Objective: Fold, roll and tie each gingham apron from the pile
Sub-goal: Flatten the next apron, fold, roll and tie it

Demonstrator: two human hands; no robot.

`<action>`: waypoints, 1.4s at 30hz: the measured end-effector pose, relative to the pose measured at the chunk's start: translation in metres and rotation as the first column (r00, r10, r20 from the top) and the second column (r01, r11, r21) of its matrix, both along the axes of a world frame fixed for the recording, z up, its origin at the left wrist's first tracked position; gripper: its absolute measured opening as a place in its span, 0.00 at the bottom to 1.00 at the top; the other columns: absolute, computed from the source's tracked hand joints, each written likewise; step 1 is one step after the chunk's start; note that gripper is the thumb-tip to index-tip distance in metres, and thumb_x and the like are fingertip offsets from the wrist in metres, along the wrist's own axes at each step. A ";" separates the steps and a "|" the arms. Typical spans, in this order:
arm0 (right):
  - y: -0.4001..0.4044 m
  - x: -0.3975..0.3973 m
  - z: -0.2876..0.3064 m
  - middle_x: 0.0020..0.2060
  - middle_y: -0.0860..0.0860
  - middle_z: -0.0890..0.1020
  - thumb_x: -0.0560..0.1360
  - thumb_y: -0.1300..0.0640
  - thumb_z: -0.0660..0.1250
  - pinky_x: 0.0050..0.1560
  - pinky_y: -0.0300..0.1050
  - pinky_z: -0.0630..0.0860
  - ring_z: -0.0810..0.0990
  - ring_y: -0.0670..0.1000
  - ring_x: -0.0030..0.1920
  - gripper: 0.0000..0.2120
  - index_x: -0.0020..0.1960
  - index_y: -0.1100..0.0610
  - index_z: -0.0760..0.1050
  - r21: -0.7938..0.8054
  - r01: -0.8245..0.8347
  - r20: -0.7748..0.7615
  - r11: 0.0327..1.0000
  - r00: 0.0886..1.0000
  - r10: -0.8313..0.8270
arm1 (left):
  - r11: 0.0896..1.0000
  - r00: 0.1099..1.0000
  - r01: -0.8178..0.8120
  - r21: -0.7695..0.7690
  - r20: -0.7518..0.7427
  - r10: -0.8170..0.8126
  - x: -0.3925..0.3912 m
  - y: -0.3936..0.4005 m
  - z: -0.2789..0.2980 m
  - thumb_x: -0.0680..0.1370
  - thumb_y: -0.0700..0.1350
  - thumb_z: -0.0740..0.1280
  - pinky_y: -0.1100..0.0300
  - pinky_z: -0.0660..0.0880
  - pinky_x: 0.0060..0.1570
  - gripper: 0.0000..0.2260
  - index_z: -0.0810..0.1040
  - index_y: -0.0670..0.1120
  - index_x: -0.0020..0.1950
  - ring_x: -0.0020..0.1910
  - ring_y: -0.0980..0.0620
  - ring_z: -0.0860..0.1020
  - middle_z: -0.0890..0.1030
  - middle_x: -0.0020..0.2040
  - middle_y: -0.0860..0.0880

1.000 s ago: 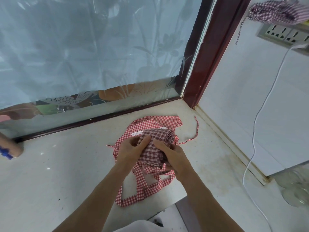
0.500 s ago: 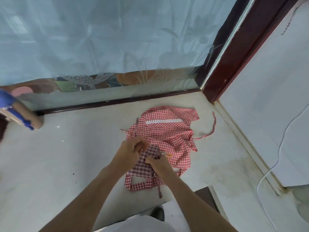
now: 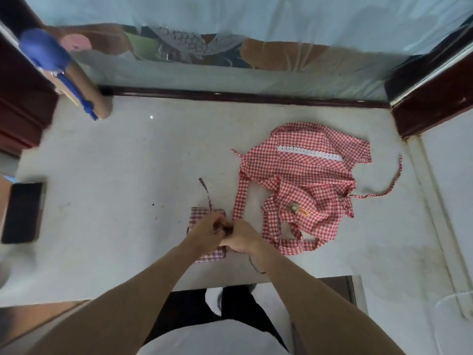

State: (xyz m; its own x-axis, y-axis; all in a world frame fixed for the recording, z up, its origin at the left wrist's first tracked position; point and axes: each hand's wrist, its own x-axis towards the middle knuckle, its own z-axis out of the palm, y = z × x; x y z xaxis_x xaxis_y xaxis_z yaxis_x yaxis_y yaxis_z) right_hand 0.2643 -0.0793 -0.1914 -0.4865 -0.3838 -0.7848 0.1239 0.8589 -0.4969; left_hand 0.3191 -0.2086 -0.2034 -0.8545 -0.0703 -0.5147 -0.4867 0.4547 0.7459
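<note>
Rolled apron: a small dark-checked gingham bundle [image 3: 204,216] lies on the white counter [image 3: 115,188], close to the front edge, under both hands.
Left hand: the left hand [image 3: 208,230] rests on top of the bundle with the fingers curled, pinching the tie at the middle of the roll.
Right hand: the right hand [image 3: 242,237] touches the left one, fingers curled, and grips the other part of the tie; a thin dark end [image 3: 253,263] hangs out below the wrist toward the counter edge.
Loose tie end: one strap [image 3: 206,192] goes up from the bundle away from the person and lies flat on the counter.
Second apron: a red gingham apron [image 3: 302,180] with a white lace strip [image 3: 309,152] lies spread and wrinkled just right of the hands, apart from the bundle; its long strap [image 3: 391,185] curves toward the right wall.
Front edge: the counter ends just below the hands; the bundle's near end is close to this edge.
Back edge: a dark wooden frame [image 3: 243,97] runs along the window glass.
Left side: a wide bare part of the counter is between the bundle and a black phone [image 3: 23,212] at the left edge.
Back left corner: a roll with a blue string [image 3: 76,93] leans there, well apart from the hands.
</note>
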 end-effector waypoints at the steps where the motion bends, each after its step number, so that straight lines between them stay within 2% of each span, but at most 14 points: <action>1: 0.007 -0.005 0.005 0.34 0.49 0.78 0.73 0.51 0.74 0.37 0.38 0.70 0.78 0.48 0.36 0.10 0.41 0.56 0.77 0.032 -0.062 -0.017 0.998 0.998 0.063 | 1.000 1.000 0.014 0.005 -0.005 -0.014 0.002 0.001 -0.004 0.73 0.34 0.66 0.67 0.71 0.42 0.10 0.78 0.49 0.45 0.41 0.58 0.75 0.78 0.43 0.53; 5: 0.033 -0.044 0.058 0.24 0.44 0.73 0.82 0.48 0.62 0.30 0.34 0.64 0.70 0.41 0.25 0.17 0.38 0.54 0.75 0.084 -0.211 0.006 0.974 0.977 0.212 | 0.989 0.988 0.146 -0.028 -0.052 -0.147 -0.001 0.004 -0.014 0.73 0.31 0.66 0.67 0.69 0.39 0.11 0.75 0.47 0.47 0.39 0.56 0.72 0.74 0.43 0.51; 9: 0.027 -0.086 0.122 0.29 0.46 0.77 0.84 0.49 0.59 0.36 0.36 0.71 0.73 0.42 0.27 0.18 0.45 0.61 0.76 -0.265 0.170 -0.054 0.949 0.980 -0.191 | 0.982 0.978 0.186 -0.035 -0.093 -0.188 0.000 0.001 -0.022 0.75 0.36 0.68 0.67 0.69 0.41 0.06 0.75 0.45 0.49 0.43 0.49 0.76 0.75 0.46 0.48; 13: 0.013 -0.119 0.131 0.65 0.53 0.76 0.82 0.46 0.60 0.66 0.47 0.72 0.75 0.50 0.64 0.18 0.65 0.56 0.73 -0.419 0.217 -0.547 0.882 0.715 -0.436 | 0.977 0.969 0.205 -0.059 -0.130 -0.211 -0.003 0.004 -0.021 0.79 0.42 0.68 0.72 0.67 0.41 0.05 0.75 0.43 0.46 0.42 0.57 0.72 0.73 0.45 0.51; 16: 0.005 -0.095 0.109 0.52 0.50 0.81 0.80 0.55 0.65 0.54 0.43 0.79 0.80 0.46 0.50 0.08 0.57 0.57 0.77 -0.517 0.296 -0.612 0.803 0.529 -0.588 | 0.988 0.984 0.131 -0.082 -0.109 -0.140 -0.002 0.007 -0.019 0.81 0.43 0.65 0.71 0.67 0.38 0.06 0.71 0.44 0.45 0.37 0.61 0.69 0.70 0.40 0.55; 18: 0.005 -0.063 0.075 0.44 0.48 0.82 0.80 0.57 0.65 0.46 0.39 0.79 0.80 0.45 0.42 0.05 0.53 0.57 0.78 -0.381 0.359 -0.473 0.852 0.716 -0.513 | 0.991 0.991 0.104 -0.084 -0.072 -0.110 -0.002 0.008 -0.020 0.81 0.44 0.65 0.67 0.66 0.37 0.07 0.71 0.44 0.44 0.37 0.59 0.69 0.70 0.39 0.54; 21: 0.002 -0.011 0.020 0.50 0.49 0.83 0.77 0.59 0.66 0.55 0.48 0.80 0.83 0.51 0.50 0.10 0.58 0.54 0.79 -0.102 0.310 -0.154 0.945 0.934 -0.323 | 0.998 0.999 0.051 -0.023 0.009 -0.050 -0.004 0.005 -0.024 0.80 0.43 0.66 0.56 0.75 0.43 0.03 0.76 0.44 0.48 0.42 0.51 0.76 0.77 0.43 0.49; 24: -0.003 0.014 -0.003 0.45 0.53 0.85 0.75 0.62 0.67 0.53 0.51 0.82 0.84 0.53 0.46 0.07 0.48 0.53 0.82 -0.162 0.400 -0.125 0.902 0.898 -0.421 | 0.994 0.998 -0.050 0.097 0.053 0.045 -0.005 0.002 -0.028 0.77 0.39 0.66 0.56 0.79 0.51 0.08 0.80 0.51 0.51 0.50 0.53 0.80 0.82 0.49 0.52; 26: -0.005 0.023 -0.008 0.39 0.53 0.85 0.74 0.62 0.70 0.46 0.50 0.82 0.84 0.52 0.42 0.06 0.40 0.52 0.80 -0.207 0.426 -0.142 0.881 0.878 -0.458 | 0.971 0.980 -0.194 0.142 0.071 0.186 -0.007 0.003 -0.021 0.74 0.33 0.64 0.62 0.77 0.45 0.13 0.77 0.50 0.50 0.46 0.53 0.79 0.81 0.46 0.51; 28: -0.005 0.030 -0.014 0.35 0.49 0.83 0.73 0.57 0.74 0.40 0.42 0.79 0.82 0.48 0.37 0.07 0.39 0.53 0.78 -0.249 0.383 -0.249 0.890 0.863 -0.441 | 0.906 0.928 -0.373 0.200 0.087 0.363 -0.007 0.005 -0.013 0.70 0.31 0.63 0.53 0.79 0.41 0.14 0.73 0.49 0.48 0.43 0.46 0.78 0.78 0.45 0.46; 30: -0.006 0.038 -0.021 0.37 0.48 0.83 0.74 0.52 0.75 0.40 0.38 0.77 0.80 0.47 0.38 0.07 0.42 0.55 0.80 -0.293 0.355 -0.380 0.888 0.809 -0.449 | 0.819 0.864 -0.501 0.280 0.120 0.488 -0.007 0.004 -0.010 0.70 0.31 0.63 0.44 0.80 0.42 0.13 0.71 0.47 0.48 0.44 0.39 0.79 0.77 0.47 0.41; 36: -0.021 0.048 -0.021 0.44 0.47 0.84 0.78 0.53 0.69 0.49 0.30 0.68 0.76 0.45 0.44 0.08 0.54 0.54 0.84 -0.308 0.155 -0.609 0.939 0.726 -0.320 | 0.573 0.650 -0.756 0.318 0.260 0.714 -0.018 -0.002 -0.015 0.76 0.32 0.59 0.53 0.76 0.33 0.11 0.73 0.47 0.46 0.35 0.45 0.76 0.76 0.40 0.43; 39: -0.024 0.044 -0.021 0.42 0.50 0.84 0.80 0.55 0.67 0.44 0.40 0.72 0.76 0.47 0.40 0.08 0.53 0.56 0.84 -0.209 0.133 -0.613 0.969 0.754 -0.235 | 0.630 0.654 -0.756 0.175 0.167 0.738 -0.022 -0.006 -0.010 0.77 0.35 0.56 0.44 0.78 0.42 0.11 0.71 0.50 0.48 0.41 0.42 0.77 0.79 0.45 0.42; 42: -0.025 0.038 -0.017 0.35 0.49 0.77 0.80 0.58 0.67 0.41 0.44 0.72 0.73 0.48 0.36 0.08 0.46 0.56 0.83 -0.086 0.029 -0.689 0.996 0.720 -0.080 | 0.738 0.748 -0.663 0.124 0.076 0.660 -0.022 -0.014 -0.002 0.75 0.30 0.55 0.50 0.78 0.40 0.14 0.71 0.47 0.51 0.45 0.44 0.79 0.79 0.46 0.44</action>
State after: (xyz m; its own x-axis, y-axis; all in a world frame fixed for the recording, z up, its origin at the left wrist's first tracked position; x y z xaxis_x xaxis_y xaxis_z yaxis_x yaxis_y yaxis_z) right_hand 0.3020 -0.1048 -0.2087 -0.9055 -0.3762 -0.1965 -0.2304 0.8245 -0.5169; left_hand 0.2970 -0.2226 -0.2050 -0.6057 -0.5418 -0.5827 -0.6462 -0.0924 0.7576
